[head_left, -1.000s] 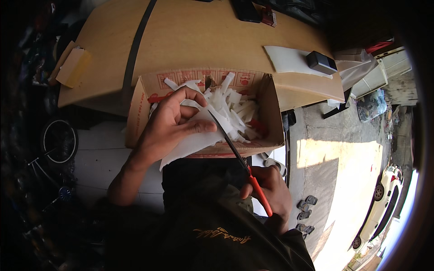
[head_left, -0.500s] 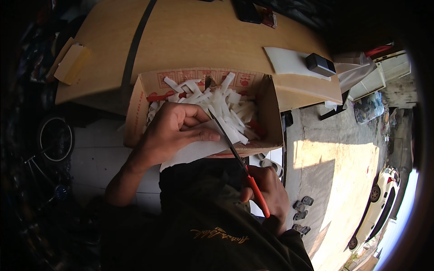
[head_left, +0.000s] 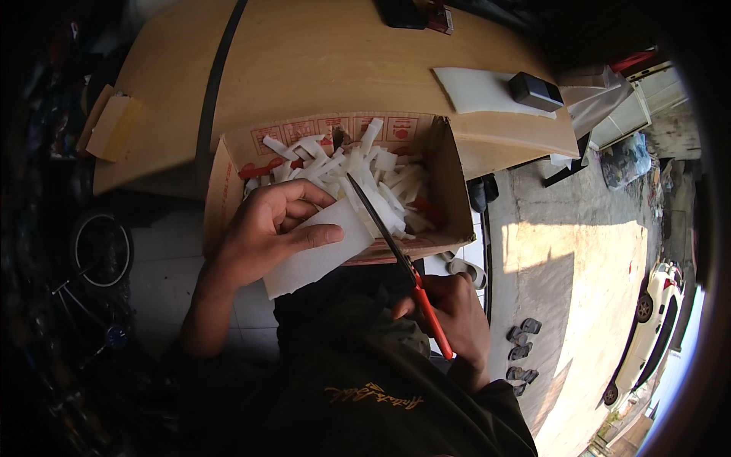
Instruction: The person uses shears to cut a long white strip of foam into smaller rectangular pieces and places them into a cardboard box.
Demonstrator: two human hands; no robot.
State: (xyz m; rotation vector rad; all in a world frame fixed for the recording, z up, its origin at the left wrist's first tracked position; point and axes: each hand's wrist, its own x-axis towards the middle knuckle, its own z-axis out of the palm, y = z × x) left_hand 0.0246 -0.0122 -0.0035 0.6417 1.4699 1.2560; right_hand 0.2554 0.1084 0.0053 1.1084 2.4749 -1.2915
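My left hand (head_left: 259, 236) pinches a white sheet (head_left: 320, 255) between thumb and fingers, over the near left side of the cardboard box (head_left: 453, 175). The sheet looks thin and has straight edges. My right hand (head_left: 461, 316) grips red-handled scissors (head_left: 387, 234), their dark blades pointing up and left over the box. The blades lie close along the sheet's right edge, with a narrow gap that shows the box's contents. Many cut white strips (head_left: 365, 167) are heaped loosely inside the box. Part of the scissors' handle is hidden by my right fingers.
The box sits against a wooden table (head_left: 320, 68). On the table lie a white sheet (head_left: 449, 84) under a dark block-shaped object (head_left: 535, 91), and a folded cardboard piece (head_left: 118, 133). A bicycle wheel (head_left: 103, 251) stands left; several sandals (head_left: 521, 350) lie right.
My left hand and the sheet have shifted slightly left, away from the blades. The sheet's right edge now shows straight beside the scissors. My right hand keeps hold of the scissors.
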